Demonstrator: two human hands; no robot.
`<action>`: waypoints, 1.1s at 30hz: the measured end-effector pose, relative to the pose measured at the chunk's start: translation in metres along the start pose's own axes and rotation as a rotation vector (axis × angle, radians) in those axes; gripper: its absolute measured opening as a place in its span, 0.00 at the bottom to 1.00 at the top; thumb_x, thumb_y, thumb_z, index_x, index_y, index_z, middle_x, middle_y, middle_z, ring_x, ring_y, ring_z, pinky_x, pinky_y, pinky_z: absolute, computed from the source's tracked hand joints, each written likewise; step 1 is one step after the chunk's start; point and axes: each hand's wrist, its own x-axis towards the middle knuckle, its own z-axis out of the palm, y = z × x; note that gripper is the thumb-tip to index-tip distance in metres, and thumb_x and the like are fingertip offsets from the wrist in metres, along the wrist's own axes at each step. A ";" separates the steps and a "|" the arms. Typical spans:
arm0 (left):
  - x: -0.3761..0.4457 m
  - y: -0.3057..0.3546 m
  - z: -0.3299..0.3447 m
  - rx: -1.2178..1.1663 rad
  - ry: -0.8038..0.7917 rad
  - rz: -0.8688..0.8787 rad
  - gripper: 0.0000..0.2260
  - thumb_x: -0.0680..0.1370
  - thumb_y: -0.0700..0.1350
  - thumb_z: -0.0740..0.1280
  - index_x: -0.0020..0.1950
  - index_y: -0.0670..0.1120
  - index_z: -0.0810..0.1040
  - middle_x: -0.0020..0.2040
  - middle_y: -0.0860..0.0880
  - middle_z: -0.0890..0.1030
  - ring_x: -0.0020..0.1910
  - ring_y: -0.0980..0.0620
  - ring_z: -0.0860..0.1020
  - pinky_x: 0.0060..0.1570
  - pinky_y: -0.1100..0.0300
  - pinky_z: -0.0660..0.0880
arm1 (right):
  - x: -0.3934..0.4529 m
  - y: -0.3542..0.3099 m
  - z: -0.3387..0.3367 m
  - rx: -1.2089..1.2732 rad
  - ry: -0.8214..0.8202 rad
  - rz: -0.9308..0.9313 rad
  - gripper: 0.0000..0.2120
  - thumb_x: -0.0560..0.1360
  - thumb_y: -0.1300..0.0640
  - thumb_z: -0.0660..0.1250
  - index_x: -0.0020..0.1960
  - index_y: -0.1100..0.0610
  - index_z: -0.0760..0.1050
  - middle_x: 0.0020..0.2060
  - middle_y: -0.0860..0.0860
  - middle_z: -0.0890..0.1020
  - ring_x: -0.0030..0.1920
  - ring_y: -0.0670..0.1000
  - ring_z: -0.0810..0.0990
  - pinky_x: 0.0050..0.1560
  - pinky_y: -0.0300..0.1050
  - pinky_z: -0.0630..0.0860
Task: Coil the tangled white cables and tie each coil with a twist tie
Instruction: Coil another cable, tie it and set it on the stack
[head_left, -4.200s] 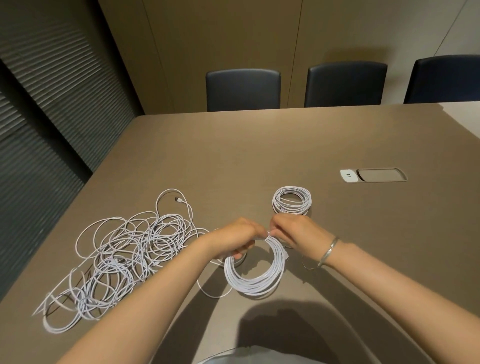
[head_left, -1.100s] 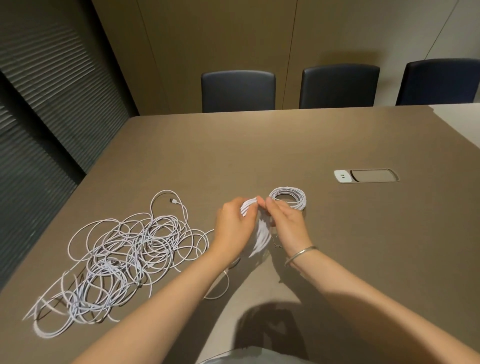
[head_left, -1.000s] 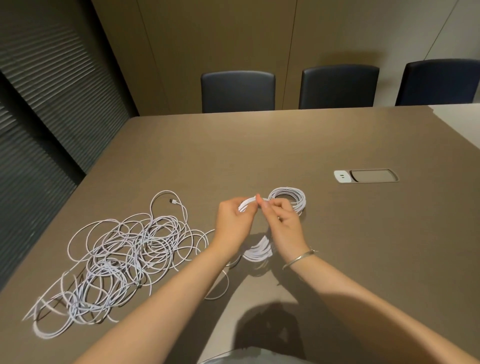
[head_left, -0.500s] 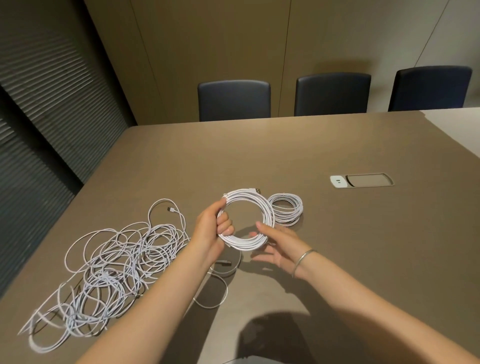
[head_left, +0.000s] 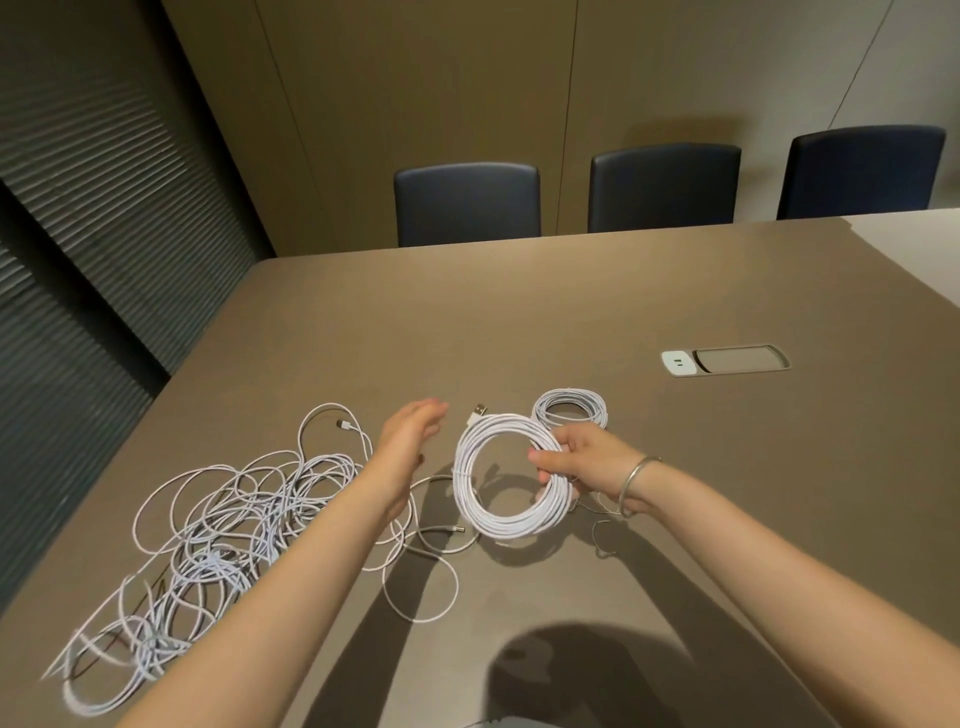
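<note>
The right hand (head_left: 576, 457) grips the new cable coil (head_left: 511, 475) upright, probably to set it beside the finished coil (head_left: 570, 408), while the left hand (head_left: 410, 434) hovers open-fingered

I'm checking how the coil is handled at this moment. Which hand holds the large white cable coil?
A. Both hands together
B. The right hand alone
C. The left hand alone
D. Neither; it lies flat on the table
B. The right hand grips the right side of the large coil and holds it above the table, while the left hand is open and apart from it.
</note>
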 end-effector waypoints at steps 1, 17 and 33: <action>0.001 0.004 0.001 0.123 0.005 0.094 0.16 0.75 0.47 0.70 0.63 0.48 0.77 0.64 0.48 0.78 0.66 0.50 0.74 0.60 0.56 0.65 | 0.001 0.000 -0.001 -0.011 -0.026 0.006 0.10 0.79 0.59 0.65 0.39 0.57 0.72 0.26 0.46 0.80 0.26 0.44 0.80 0.22 0.32 0.64; 0.011 0.005 0.032 0.873 -0.606 0.112 0.08 0.82 0.39 0.62 0.43 0.44 0.75 0.32 0.50 0.71 0.30 0.53 0.69 0.28 0.63 0.68 | 0.016 0.005 -0.008 -0.023 -0.094 0.077 0.08 0.73 0.57 0.72 0.48 0.58 0.74 0.36 0.51 0.84 0.30 0.46 0.80 0.27 0.33 0.70; 0.019 -0.038 0.026 0.309 -0.609 -0.184 0.10 0.81 0.45 0.67 0.49 0.38 0.74 0.30 0.46 0.73 0.25 0.52 0.72 0.30 0.60 0.75 | 0.029 0.049 -0.002 -0.269 -0.186 0.042 0.13 0.80 0.52 0.61 0.37 0.54 0.71 0.23 0.49 0.78 0.23 0.48 0.71 0.27 0.41 0.65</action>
